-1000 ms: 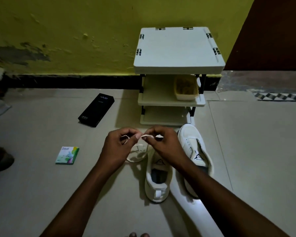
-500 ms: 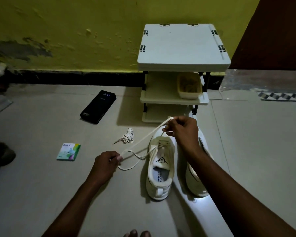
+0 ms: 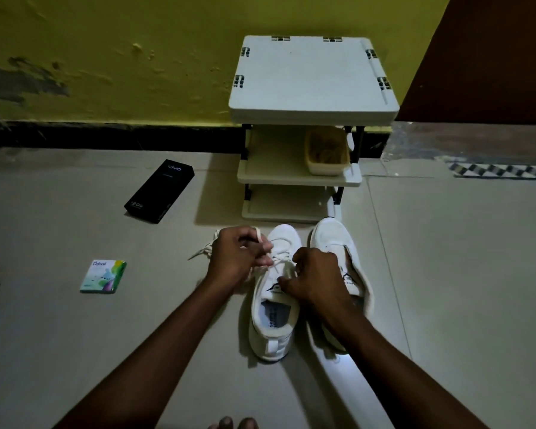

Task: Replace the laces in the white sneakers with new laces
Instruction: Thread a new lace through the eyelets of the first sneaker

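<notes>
White sneakers (image 3: pixel 276 305), black box (image 3: pixel 160 191), yellow wall (image 3: pixel 136 57), checkered strip (image 3: pixel 502 170)

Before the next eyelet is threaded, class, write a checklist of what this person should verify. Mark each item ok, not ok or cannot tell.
1. Left hand grips the lace: ok.
2. Right hand pinches the lace by the tongue of the sneaker being laced: ok.
3. That sneaker stands upright on the floor: ok.
4. Next free eyelet in sight: cannot tell, the hands cover them.
5. Second sneaker laced: cannot tell, the right arm hides its middle.
6. Loose lace bundle lies on the floor beside the left hand: ok.
</notes>
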`<move>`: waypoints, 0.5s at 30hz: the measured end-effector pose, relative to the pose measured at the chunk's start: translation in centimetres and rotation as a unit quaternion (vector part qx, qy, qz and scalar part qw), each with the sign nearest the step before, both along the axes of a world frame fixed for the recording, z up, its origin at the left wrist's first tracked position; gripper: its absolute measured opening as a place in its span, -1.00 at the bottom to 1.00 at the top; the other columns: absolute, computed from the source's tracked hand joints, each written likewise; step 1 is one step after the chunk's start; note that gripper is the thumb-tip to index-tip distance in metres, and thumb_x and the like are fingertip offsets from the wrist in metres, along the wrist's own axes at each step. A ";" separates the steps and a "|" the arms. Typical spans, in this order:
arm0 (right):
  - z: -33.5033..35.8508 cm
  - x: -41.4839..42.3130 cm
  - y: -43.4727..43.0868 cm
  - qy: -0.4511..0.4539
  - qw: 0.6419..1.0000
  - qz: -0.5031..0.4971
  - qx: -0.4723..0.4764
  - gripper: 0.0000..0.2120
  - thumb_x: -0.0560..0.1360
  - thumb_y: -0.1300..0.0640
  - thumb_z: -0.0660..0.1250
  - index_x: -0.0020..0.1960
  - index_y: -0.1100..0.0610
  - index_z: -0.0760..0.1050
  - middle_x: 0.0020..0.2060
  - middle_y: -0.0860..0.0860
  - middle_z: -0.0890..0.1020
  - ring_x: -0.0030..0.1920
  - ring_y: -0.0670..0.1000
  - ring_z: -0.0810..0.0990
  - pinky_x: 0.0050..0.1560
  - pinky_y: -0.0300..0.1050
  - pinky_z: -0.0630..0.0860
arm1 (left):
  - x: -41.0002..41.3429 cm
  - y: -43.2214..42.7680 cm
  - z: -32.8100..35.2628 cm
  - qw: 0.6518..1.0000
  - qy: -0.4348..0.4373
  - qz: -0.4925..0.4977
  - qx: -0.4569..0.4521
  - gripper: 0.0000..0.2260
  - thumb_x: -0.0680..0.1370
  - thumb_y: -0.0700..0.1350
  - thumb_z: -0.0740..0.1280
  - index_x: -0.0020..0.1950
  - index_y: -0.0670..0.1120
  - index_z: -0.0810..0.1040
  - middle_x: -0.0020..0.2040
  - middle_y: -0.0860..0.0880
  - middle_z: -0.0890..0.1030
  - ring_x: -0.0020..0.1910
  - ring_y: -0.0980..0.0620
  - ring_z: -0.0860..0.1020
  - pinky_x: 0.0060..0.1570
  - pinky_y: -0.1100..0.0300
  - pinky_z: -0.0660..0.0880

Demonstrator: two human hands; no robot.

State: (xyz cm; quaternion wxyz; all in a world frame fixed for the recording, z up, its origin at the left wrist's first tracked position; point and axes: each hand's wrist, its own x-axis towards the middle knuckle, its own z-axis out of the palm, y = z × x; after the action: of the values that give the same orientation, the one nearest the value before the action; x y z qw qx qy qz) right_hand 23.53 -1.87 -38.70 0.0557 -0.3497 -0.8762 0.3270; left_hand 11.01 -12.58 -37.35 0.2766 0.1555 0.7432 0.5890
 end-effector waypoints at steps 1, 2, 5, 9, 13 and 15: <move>0.0 -0.1 -0.2 -0.011 1.000 0.001 0.004 -0.74 0.29 0.01 0.50 -0.21 0.17 0.54 -0.34 0.05 0.60 -0.28 0.07 0.56 -0.25 -0.02 0.51 | 0.1 0.4 0.0 1.000 -0.017 -0.003 0.005 -0.95 0.50 -0.44 0.43 -0.10 -0.41 0.57 -0.25 -0.24 0.67 -0.32 -0.17 0.70 -0.24 0.10 0.68; -0.1 -0.1 -0.3 -0.013 1.000 -0.001 0.006 -0.78 0.29 0.05 0.47 -0.26 0.18 0.52 -0.39 0.07 0.57 -0.31 0.10 0.54 -0.30 0.00 0.48 | 0.3 0.8 -0.1 1.000 -0.025 -0.012 0.003 -0.93 0.49 -0.47 0.42 -0.10 -0.42 0.55 -0.21 -0.28 0.67 -0.27 -0.20 0.72 -0.20 0.06 0.69; -0.4 0.3 -0.5 0.013 0.999 -0.033 -0.017 -0.81 0.32 0.17 0.39 -0.36 0.20 0.41 -0.48 0.07 0.45 -0.37 0.10 0.44 -0.44 -0.08 0.25 | 0.6 1.3 -0.9 0.999 -0.019 -0.045 -0.013 -0.88 0.48 -0.51 0.41 -0.16 -0.40 0.48 -0.14 -0.41 0.65 -0.18 -0.26 0.72 -0.10 -0.07 0.69; -0.4 1.0 -1.0 0.077 0.990 -0.096 -0.071 -0.83 0.35 0.26 0.37 -0.16 0.39 0.52 -0.25 0.30 0.61 -0.15 0.27 0.59 -0.22 0.13 0.53 | 0.9 1.3 -1.9 0.997 0.035 -0.051 -0.046 -0.66 0.48 -0.44 0.46 -0.27 -0.17 0.34 -0.17 -0.33 0.68 -0.17 -0.18 0.73 -0.08 -0.09 0.67; -0.4 1.1 -1.3 0.108 0.983 -0.121 -0.090 -0.74 0.35 0.29 0.38 -0.03 0.43 0.55 -0.11 0.35 0.63 -0.02 0.28 0.62 -0.05 0.25 0.56 | 1.0 1.3 -2.1 0.988 0.106 -0.061 -0.093 -0.63 0.41 -0.42 0.49 -0.30 -0.13 0.33 -0.28 -0.07 0.73 -0.23 0.06 0.73 -0.21 0.15 0.63; -0.5 1.1 -1.3 0.105 0.982 -0.124 -0.095 -0.76 0.38 0.28 0.39 0.01 0.38 0.59 -0.08 0.28 0.67 -0.02 0.22 0.64 -0.01 0.10 0.58 | 0.8 1.3 -1.9 0.982 0.127 -0.081 -0.110 -0.64 0.35 -0.37 0.56 -0.30 -0.16 0.37 -0.30 -0.03 0.72 -0.23 0.05 0.72 -0.18 0.15 0.62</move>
State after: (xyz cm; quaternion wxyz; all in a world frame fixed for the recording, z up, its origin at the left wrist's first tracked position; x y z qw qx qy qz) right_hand 24.63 -3.12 -39.23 0.1538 -0.4227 -0.7803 0.4345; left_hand 11.83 -11.30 -39.28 0.2424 0.2568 0.8176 0.4547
